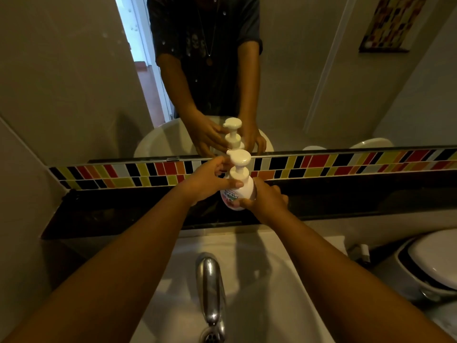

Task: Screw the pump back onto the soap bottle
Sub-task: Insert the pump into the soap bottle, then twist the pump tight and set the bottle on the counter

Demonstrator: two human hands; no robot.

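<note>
The soap bottle (244, 191) is white with a pink label and stands upright on the dark ledge (123, 214) behind the sink. Its cream pump (238, 162) sits on top of the bottle, with the nozzle turned to the left. My left hand (210, 181) wraps the pump's collar, thumb across the front of it. Lower down and from the right, my right hand (264, 201) grips the bottle's body. Whether the collar is fully seated I cannot tell.
A white sink (272, 280) with a chrome tap (210, 288) lies below my arms. A coloured tile strip (346, 164) and a mirror (74, 82) rise behind the ledge. A toilet lid (432, 258) is at the right.
</note>
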